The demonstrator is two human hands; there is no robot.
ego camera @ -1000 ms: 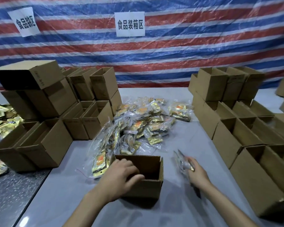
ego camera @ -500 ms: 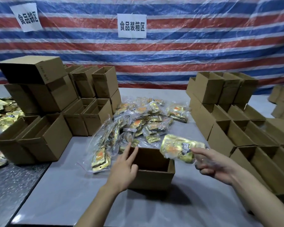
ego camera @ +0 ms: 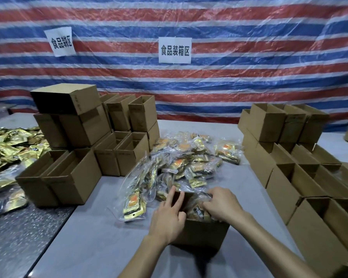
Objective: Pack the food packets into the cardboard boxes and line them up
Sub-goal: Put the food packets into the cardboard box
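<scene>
An open cardboard box (ego camera: 201,231) stands on the grey table near me. My right hand (ego camera: 222,203) is over its opening, fingers curled on a clear food packet (ego camera: 197,212) that lies partly inside the box. My left hand (ego camera: 169,215) rests on the box's left rim with its fingers straight. Just beyond the box lies a heap of clear and gold food packets (ego camera: 187,161).
Open empty boxes are stacked at the left (ego camera: 76,173) and lined up in rows at the right (ego camera: 301,181). Gold packets (ego camera: 10,149) cover a dark table at the far left. A striped tarp with paper signs hangs behind.
My right hand carried the packet from the table, up over the box and down into its opening. My left hand shifted on the left rim. The camera tilted up.
</scene>
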